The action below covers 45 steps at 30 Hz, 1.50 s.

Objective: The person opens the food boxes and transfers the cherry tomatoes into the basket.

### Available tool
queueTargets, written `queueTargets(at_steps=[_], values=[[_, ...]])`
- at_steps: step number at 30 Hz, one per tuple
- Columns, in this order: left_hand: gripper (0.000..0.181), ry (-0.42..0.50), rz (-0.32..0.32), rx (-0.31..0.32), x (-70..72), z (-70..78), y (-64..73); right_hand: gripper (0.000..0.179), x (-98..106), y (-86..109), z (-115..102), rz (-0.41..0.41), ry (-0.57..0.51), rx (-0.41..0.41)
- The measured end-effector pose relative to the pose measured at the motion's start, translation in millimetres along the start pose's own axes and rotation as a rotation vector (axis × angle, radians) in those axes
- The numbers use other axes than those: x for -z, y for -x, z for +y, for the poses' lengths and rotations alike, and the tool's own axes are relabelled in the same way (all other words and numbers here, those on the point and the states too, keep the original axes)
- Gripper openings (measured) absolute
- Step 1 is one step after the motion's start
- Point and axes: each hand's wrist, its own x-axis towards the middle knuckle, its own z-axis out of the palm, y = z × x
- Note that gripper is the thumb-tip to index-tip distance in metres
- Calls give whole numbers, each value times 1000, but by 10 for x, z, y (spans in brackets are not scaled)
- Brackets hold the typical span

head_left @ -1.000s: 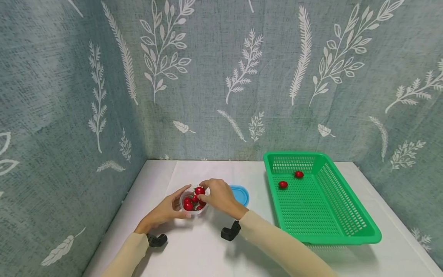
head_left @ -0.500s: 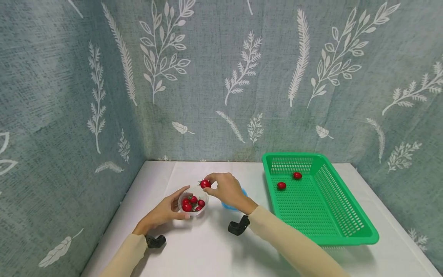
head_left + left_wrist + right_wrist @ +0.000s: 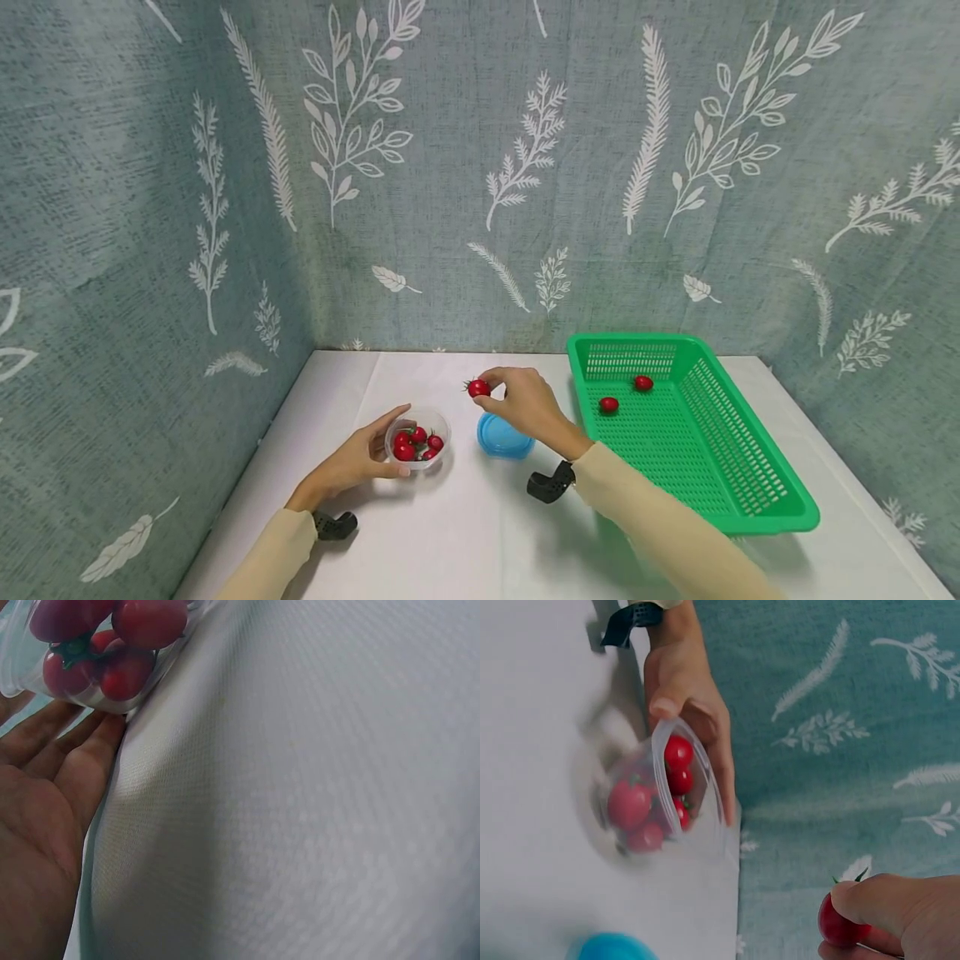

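Head view: right hand [image 3: 528,406] pinches one tomato [image 3: 478,389] between thumb and fingertips, in the air between container and basket; calyx points left, long axis roughly level across the view. Left hand [image 3: 358,458], thumb and fingers spread wide, curves around one clear container [image 3: 430,419] with five visible tomatoes [image 3: 404,452]. One green basket [image 3: 678,442] holds two tomatoes [image 3: 608,405]; one blue lid [image 3: 504,436] lies between.

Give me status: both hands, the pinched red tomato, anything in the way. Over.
Left hand holds clear round plastic tub. Right hand pinches small rounded red tomato, green-topped, outside tub. Blue round plastic lid lies beside tub; nothing seen blocking tomato.
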Motion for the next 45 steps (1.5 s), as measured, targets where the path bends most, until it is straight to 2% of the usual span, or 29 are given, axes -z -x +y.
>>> queueTargets(at_steps=[4,10,15,33,45], values=[[103,1,-4,-6,4,-7,-4,22,84,44,114,23,3,-17],[103,30,-15,-8,11,-28,-2,22,205,100,300,80,9,2],[103,75,-28,1,10,-37,3,22,350,165,401,69,-32,-32],[101,53,-33,2,2,-6,3,33,649,358,825,129,18,-143],[103,61,-27,-2,15,-28,-1,32,835,538,1140,175,52,-153]])
